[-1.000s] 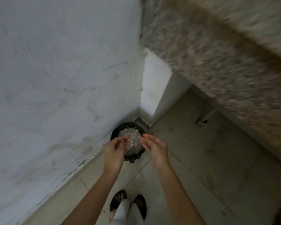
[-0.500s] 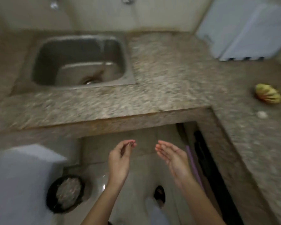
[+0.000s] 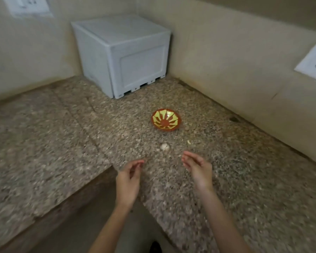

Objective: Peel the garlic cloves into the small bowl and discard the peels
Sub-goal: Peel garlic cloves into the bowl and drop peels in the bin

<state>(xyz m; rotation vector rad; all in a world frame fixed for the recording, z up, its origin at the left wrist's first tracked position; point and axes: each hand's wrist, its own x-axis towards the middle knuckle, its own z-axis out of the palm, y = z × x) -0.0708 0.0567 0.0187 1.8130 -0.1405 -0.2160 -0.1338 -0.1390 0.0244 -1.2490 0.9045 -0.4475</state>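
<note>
A small red bowl point(image 3: 166, 122) with a yellow sunburst pattern sits on the speckled granite counter point(image 3: 244, 179); I cannot make out anything inside it. In front of the bowl lies a whitish garlic piece point(image 3: 164, 147), and a smaller pale scrap point(image 3: 189, 142) lies to its right. My left hand point(image 3: 129, 178) hovers over the counter's inner corner with loosely curled fingers and holds nothing. My right hand point(image 3: 197, 168) floats just below and right of the garlic piece, fingers relaxed and empty.
A grey-white plastic box point(image 3: 124, 53) stands in the back corner against the walls. Wall sockets are at the upper left point(image 3: 26, 5) and right point(image 3: 314, 64). The counter forms an L around the floor gap point(image 3: 91, 225) where I stand.
My view swung from the bin of peels on the floor, past the sink, to the counter corner with the bowl. Both hands stayed raised and empty throughout.
</note>
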